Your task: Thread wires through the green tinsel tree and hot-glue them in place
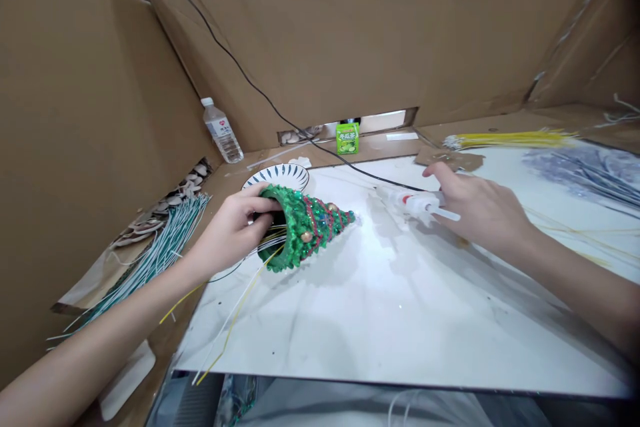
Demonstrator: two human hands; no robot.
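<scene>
My left hand (233,227) grips the open base rim of a small green Christmas tree ornament (315,223), its fingers partly inside the hollow. The glittery tree lies on its side, tip to the right, with red garlands and gold balls. White, yellow and dark thin wires (235,310) trail out of its base. On the right, my right hand (480,210) is around a white, partly see-through glue gun (417,201) with a red spot. Its index finger is raised; the other fingers are mostly hidden. A black cord (240,70) runs down to the tool.
A striped plate (280,175) sits behind the tree. Further back are a water bottle (221,131) and a green packet (347,138). Green-and-white wires (160,257) lie left; yellow wires (510,139) and dark wires (600,177) lie right. Cardboard walls (320,33) enclose the white board (350,327).
</scene>
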